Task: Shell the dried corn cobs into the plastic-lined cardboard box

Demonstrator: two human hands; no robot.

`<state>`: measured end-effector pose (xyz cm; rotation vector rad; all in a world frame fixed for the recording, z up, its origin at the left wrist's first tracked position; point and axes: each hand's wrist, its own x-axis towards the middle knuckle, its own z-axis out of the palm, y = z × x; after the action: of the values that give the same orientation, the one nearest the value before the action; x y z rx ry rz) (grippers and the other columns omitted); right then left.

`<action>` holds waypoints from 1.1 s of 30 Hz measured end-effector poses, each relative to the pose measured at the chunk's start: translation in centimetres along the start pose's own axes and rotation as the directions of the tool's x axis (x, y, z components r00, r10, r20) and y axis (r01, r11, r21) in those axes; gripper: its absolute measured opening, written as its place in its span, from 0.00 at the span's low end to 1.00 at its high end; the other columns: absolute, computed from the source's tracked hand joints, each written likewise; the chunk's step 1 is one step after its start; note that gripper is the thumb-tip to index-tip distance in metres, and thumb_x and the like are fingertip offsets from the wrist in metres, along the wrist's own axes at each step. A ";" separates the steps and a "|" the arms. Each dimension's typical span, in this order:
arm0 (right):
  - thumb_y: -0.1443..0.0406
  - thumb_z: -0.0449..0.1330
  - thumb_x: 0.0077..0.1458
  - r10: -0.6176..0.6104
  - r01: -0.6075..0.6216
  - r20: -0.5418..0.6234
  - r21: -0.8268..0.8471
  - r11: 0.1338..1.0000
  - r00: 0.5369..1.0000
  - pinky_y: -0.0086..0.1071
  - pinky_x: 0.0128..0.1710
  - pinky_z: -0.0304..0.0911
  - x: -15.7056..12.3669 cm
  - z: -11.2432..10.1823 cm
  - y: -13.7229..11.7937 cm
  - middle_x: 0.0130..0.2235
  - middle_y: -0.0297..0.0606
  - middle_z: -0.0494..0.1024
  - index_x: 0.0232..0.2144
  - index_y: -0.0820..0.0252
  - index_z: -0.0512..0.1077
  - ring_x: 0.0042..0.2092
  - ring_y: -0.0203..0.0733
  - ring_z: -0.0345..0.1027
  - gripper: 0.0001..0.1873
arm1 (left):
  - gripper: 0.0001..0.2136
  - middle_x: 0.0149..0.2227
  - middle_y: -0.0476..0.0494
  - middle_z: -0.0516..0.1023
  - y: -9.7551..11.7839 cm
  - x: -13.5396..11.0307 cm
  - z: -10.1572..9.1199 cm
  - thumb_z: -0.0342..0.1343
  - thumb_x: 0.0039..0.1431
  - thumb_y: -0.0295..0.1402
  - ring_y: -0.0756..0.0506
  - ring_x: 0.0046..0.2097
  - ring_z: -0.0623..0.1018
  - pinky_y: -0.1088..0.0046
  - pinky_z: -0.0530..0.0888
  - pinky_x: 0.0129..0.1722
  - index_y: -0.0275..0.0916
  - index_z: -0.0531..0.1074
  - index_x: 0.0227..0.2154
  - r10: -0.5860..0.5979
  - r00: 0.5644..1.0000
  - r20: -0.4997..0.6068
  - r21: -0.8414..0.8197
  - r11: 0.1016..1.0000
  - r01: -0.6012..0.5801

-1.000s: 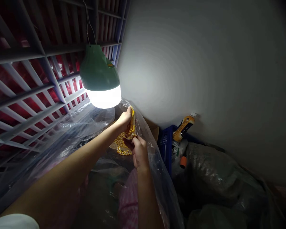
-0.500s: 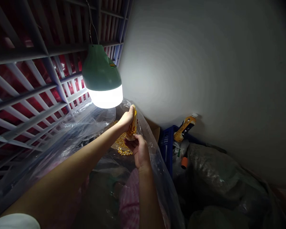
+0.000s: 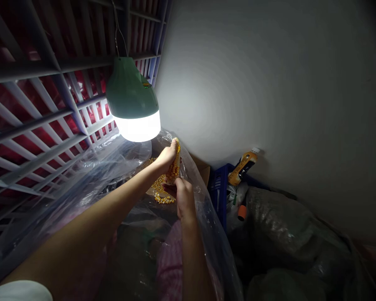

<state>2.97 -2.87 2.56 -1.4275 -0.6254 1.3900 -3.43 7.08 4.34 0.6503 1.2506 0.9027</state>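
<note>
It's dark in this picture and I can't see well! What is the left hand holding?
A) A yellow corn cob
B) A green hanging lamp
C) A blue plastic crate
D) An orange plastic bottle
A. The bare left hand wraps around a bumpy yellow corn cob, above loose yellow kernels on clear plastic sheeting.

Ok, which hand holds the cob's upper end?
The left hand, round the far end of the corn cob; the right hand sits lower, at its near end.
</note>
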 end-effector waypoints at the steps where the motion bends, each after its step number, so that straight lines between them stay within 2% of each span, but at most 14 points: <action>1: 0.67 0.51 0.39 0.008 -0.008 0.002 0.031 1.000 1.000 0.29 0.27 0.66 0.0 0.0 0.0 0.22 0.34 0.75 0.20 0.61 0.66 0.27 0.38 0.70 0.05 | 0.23 0.16 0.44 0.69 0.0 0.1 0.0 0.39 0.57 0.50 0.48 0.18 0.69 0.73 0.68 0.19 0.34 0.66 0.24 -0.010 1.000 -0.001 -0.017 1.000 0.010; 5: 0.65 0.52 0.41 0.080 -0.084 0.033 0.168 0.982 0.996 0.30 0.28 0.66 0.0 -0.2 -0.2 0.24 0.35 0.75 0.21 0.62 0.68 0.28 0.38 0.70 0.07 | 0.24 0.17 0.43 0.69 -0.1 0.7 -0.2 0.38 0.56 0.51 0.47 0.19 0.70 0.72 0.69 0.20 0.34 0.67 0.24 -0.018 1.000 -0.011 -0.003 1.000 0.018; 9: 0.62 0.57 0.40 0.041 -0.043 0.017 0.138 0.990 0.999 0.30 0.29 0.67 0.2 -0.2 -0.1 0.25 0.35 0.75 0.25 0.62 0.70 0.29 0.38 0.70 0.08 | 0.25 0.18 0.42 0.70 -0.4 0.9 -0.2 0.39 0.56 0.52 0.47 0.20 0.71 0.73 0.68 0.21 0.34 0.68 0.23 0.049 0.999 -0.001 0.075 0.996 -0.049; 12: 0.63 0.56 0.42 0.042 -0.044 0.015 0.138 0.989 0.999 0.30 0.28 0.67 0.4 0.0 -0.1 0.23 0.34 0.74 0.23 0.62 0.70 0.28 0.38 0.70 0.07 | 0.25 0.18 0.41 0.70 -0.5 0.6 0.0 0.39 0.55 0.52 0.47 0.20 0.70 0.72 0.68 0.21 0.34 0.68 0.23 0.060 0.998 0.005 0.094 0.994 -0.060; 17: 0.66 0.52 0.42 0.118 -0.115 -0.007 0.153 0.981 0.993 0.31 0.28 0.68 0.6 0.1 0.0 0.19 0.34 0.72 0.21 0.61 0.69 0.28 0.39 0.70 0.07 | 0.24 0.17 0.43 0.69 -0.7 -0.2 0.4 0.41 0.55 0.51 0.48 0.19 0.69 0.73 0.66 0.20 0.35 0.68 0.22 0.129 0.991 0.027 0.135 0.982 -0.132; 22: 0.70 0.51 0.37 0.043 -0.039 -0.012 0.230 0.972 0.999 0.30 0.29 0.67 0.3 0.1 0.0 0.21 0.32 0.74 0.18 0.61 0.68 0.27 0.37 0.69 0.06 | 0.25 0.17 0.42 0.69 -0.4 0.0 0.1 0.37 0.57 0.50 0.47 0.20 0.70 0.72 0.68 0.20 0.33 0.68 0.25 0.049 0.999 -0.018 0.052 0.997 -0.048; 26: 0.66 0.52 0.41 0.131 -0.131 0.019 0.308 0.942 0.991 0.31 0.28 0.68 0.1 0.1 -0.4 0.22 0.34 0.75 0.21 0.63 0.69 0.26 0.37 0.69 0.07 | 0.25 0.17 0.42 0.69 -0.2 0.1 -0.1 0.38 0.57 0.50 0.48 0.19 0.70 0.73 0.68 0.19 0.33 0.68 0.25 0.086 0.996 0.010 0.078 0.993 -0.087; 29: 0.64 0.55 0.42 0.119 -0.116 0.009 0.289 0.950 0.993 0.31 0.28 0.68 0.2 0.2 -0.5 0.24 0.34 0.76 0.25 0.63 0.70 0.26 0.37 0.69 0.08 | 0.24 0.18 0.42 0.69 -0.2 0.0 0.0 0.38 0.57 0.50 0.48 0.19 0.69 0.72 0.68 0.19 0.34 0.68 0.23 0.097 0.995 0.011 0.094 0.991 -0.098; 33: 0.65 0.54 0.43 0.120 -0.113 -0.013 0.249 0.962 0.993 0.31 0.28 0.68 0.6 0.3 -0.1 0.22 0.34 0.74 0.23 0.63 0.70 0.25 0.37 0.69 0.07 | 0.24 0.17 0.43 0.68 -0.4 -0.2 0.2 0.39 0.56 0.51 0.48 0.19 0.69 0.72 0.67 0.20 0.35 0.67 0.22 0.114 0.993 0.025 0.090 0.989 -0.116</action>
<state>2.81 -2.17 2.48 -1.2969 -0.3394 1.4807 -3.15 6.70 4.21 0.8087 1.2521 0.9355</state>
